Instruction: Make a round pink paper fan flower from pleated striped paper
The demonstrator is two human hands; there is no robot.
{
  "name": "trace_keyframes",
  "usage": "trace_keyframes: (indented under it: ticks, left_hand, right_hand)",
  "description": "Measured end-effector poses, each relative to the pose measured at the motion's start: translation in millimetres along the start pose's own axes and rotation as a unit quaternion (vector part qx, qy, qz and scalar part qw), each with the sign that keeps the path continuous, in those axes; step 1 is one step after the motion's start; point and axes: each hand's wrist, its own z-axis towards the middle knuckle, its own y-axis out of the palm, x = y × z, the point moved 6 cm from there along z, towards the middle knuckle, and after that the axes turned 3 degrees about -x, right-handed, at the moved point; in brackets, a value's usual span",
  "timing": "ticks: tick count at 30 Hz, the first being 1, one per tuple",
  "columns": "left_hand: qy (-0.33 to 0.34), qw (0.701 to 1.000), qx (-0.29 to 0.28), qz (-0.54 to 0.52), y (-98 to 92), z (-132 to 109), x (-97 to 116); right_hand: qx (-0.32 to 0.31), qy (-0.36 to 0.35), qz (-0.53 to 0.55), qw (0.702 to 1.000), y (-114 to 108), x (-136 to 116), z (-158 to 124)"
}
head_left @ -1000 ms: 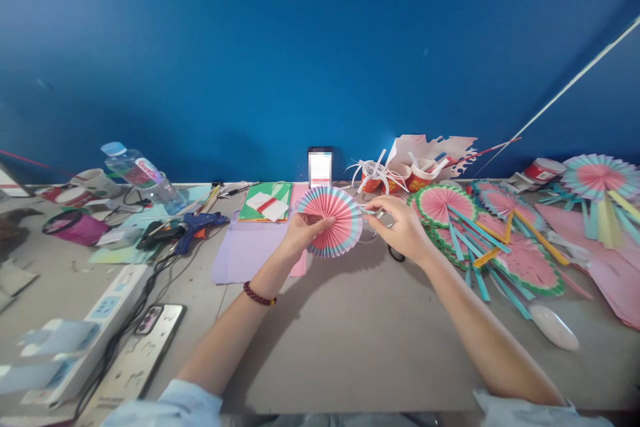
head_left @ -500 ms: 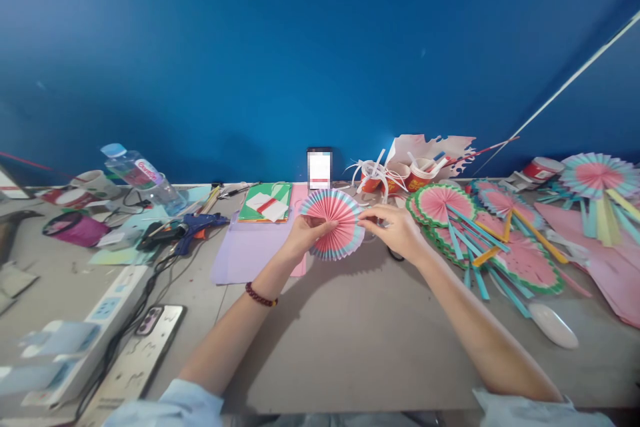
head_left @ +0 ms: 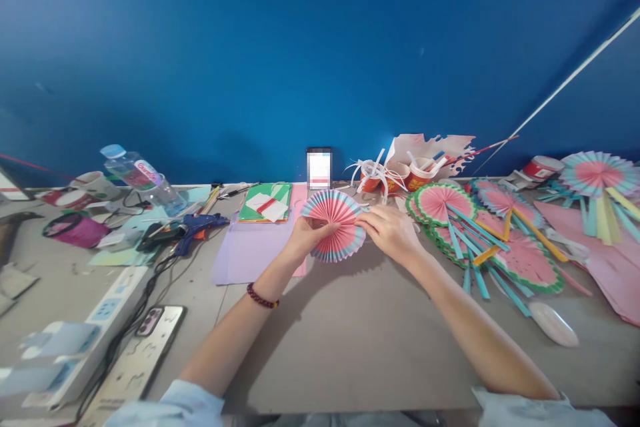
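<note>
A round pleated paper fan (head_left: 336, 245), pink in the middle with a pale blue and lilac rim, is held up over the table. My left hand (head_left: 306, 235) grips it from the left, the thumb lying across the pleats near the centre. On the right edge of the fan, my right hand (head_left: 387, 228) pinches the paper with thumb and fingers closed. Behind the fan lie purple paper sheets (head_left: 245, 257) and a green sheet stack (head_left: 249, 213) with white scraps on top.
Finished-looking watermelon fans (head_left: 530, 263) lie to the right, beside a white oval object (head_left: 554, 324). Red paper cups (head_left: 420, 177) with strips stand at the back. Leftward are a blue glue gun (head_left: 193, 230), a bottle (head_left: 137, 170), a power strip (head_left: 107, 307) and a phone (head_left: 155, 347).
My right hand has shifted slightly left, and its fingers are now closer in on the fan's right edge. My left hand keeps its hold nearly unchanged.
</note>
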Motion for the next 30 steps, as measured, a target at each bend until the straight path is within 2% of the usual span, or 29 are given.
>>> trace_keyframes:
  ticks: [4,10,13,17,22,25,30]
  left_hand:
    - [-0.005,1.0,0.016,0.017,-1.7,2,-6]
    - [-0.004,0.999,0.041,-0.014,0.5,0,-4]
    - [-0.004,0.999,0.038,-0.016,0.5,0,-3]
    - [-0.018,0.999,0.02,-0.022,-4.2,3,-8]
    - [-0.06,0.994,-0.004,-0.091,-7.8,7,-20]
    - [-0.07,0.986,-0.021,-0.15,-3.7,5,-26]
    - [-0.115,0.968,-0.088,-0.206,12.3,-2,-40]
  right_hand:
    - [0.014,0.012,-0.044,0.999,1,-2,-1]
    - [0.046,0.021,-0.062,0.997,-2,-2,-3]
    - [0.043,0.028,-0.047,0.998,-3,-2,-1]
    - [0.022,0.072,0.085,0.994,-6,4,1]
    - [0.064,0.164,0.267,0.948,-16,20,0]
    - [0.048,0.18,0.323,0.928,-15,19,1]
    - [0.008,0.192,0.37,0.909,-12,2,2]
